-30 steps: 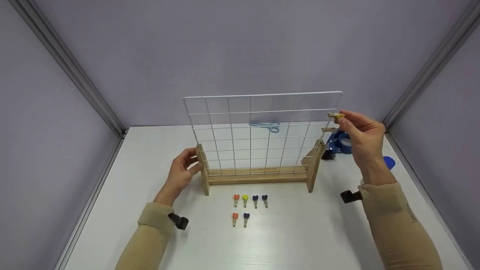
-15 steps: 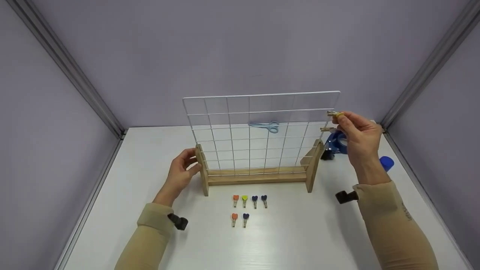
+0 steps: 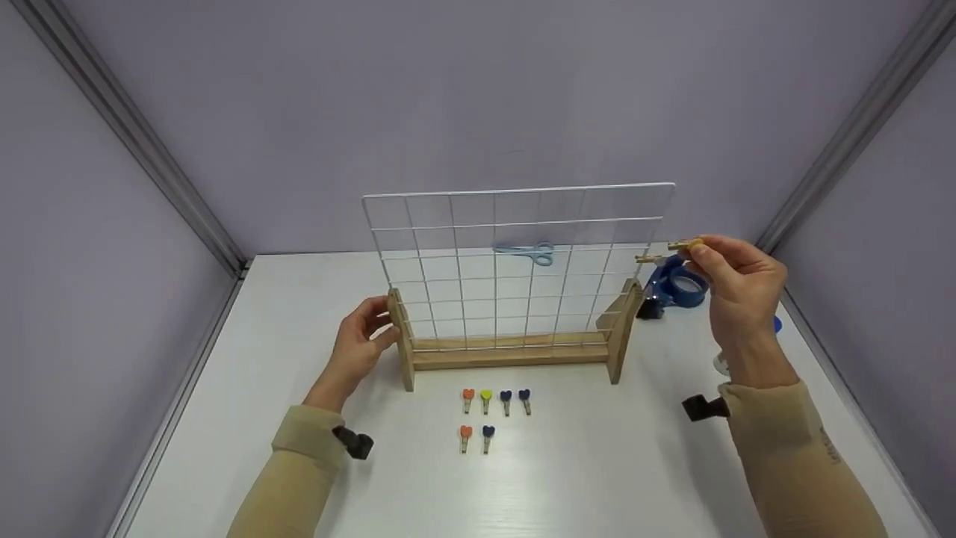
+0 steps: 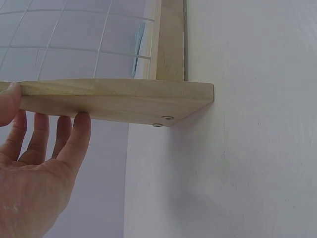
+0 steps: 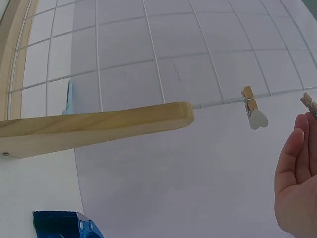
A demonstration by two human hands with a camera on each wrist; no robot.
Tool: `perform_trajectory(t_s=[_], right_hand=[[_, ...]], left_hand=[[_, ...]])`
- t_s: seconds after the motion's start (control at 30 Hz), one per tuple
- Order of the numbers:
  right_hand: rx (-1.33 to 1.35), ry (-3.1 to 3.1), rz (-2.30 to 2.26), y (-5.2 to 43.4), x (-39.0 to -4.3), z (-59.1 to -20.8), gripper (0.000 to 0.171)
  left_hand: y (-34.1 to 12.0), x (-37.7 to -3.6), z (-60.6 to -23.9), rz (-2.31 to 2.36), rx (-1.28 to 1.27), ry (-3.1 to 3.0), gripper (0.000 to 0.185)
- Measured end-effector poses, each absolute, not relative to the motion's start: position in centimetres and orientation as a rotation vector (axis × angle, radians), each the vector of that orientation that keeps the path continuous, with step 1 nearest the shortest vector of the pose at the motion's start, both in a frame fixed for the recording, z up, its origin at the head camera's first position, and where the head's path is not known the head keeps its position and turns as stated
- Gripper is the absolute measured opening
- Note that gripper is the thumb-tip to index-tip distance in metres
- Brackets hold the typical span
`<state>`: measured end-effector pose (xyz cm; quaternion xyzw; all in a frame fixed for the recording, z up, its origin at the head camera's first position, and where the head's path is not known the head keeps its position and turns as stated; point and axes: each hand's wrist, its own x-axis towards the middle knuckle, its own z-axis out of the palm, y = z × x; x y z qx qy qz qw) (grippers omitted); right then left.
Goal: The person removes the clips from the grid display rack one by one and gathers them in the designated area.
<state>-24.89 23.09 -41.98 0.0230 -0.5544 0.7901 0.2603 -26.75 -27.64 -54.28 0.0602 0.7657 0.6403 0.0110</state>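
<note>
Pinched between thumb and fingertips of the right hand (image 3: 736, 288) is a small yellow-topped peg (image 3: 687, 244), right of centre in the head view, just off the wire grid's (image 3: 515, 261) right edge. Another peg (image 3: 648, 258) is clipped there. Left hand (image 3: 358, 345) curls round the wooden stand's (image 3: 403, 340) left upright. Six coloured pegs (image 3: 493, 415) lie below.

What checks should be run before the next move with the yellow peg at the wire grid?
1. Right hand pinches the yellow peg: ok.
2. Left hand steadies the wooden stand: ok.
3. Wire grid upright in the stand: ok.
4. Peg clipped on the grid's right edge sits apart from the held one: ok.
5. Held peg's mouth open: cannot tell.
6. Six spare pegs lie in front of the stand: ok.
</note>
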Motion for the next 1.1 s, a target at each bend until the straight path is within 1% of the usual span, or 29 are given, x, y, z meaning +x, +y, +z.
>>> perform_trajectory(t_s=[0.1, 0.23, 0.3, 0.4, 0.5, 0.7, 0.87, 1.1], right_hand=[[0.179, -1.492, 2.152, 22.5, -24.1, -42.2, 0.011], [0.336, -1.537, 2.130, 21.5, -23.0, -42.7, 0.022], [0.406, -1.590, 2.110, 20.9, -22.5, -43.1, 0.024], [0.494, -1.688, 2.075, 19.9, -21.8, -43.9, 0.024], [0.565, -1.761, 2.077, 18.7, -21.2, -45.1, 0.021], [0.515, -2.072, 2.048, 16.0, -19.9, -48.8, 0.011], [0.498, -2.387, 2.021, 13.8, -19.2, -52.0, 0.012], [0.378, -2.731, 1.959, 10.8, -18.4, -55.5, 0.011]], left_hand=[[-27.7, -26.8, -54.3, 1.992, 0.192, 2.391, 0.050], [-27.6, -26.8, -54.3, 1.997, 0.200, 2.386, 0.050], [-27.6, -26.9, -54.3, 2.004, 0.206, 2.381, 0.050], [-27.6, -27.0, -54.4, 2.000, 0.208, 2.389, 0.050], [-27.6, -27.1, -54.5, 1.996, 0.209, 2.392, 0.050], [-27.6, -27.2, -54.5, 2.003, 0.200, 2.399, 0.051], [-27.5, -27.1, -54.4, 1.998, 0.195, 2.420, 0.051], [-27.6, -27.2, -54.4, 2.006, 0.206, 2.411, 0.051]])
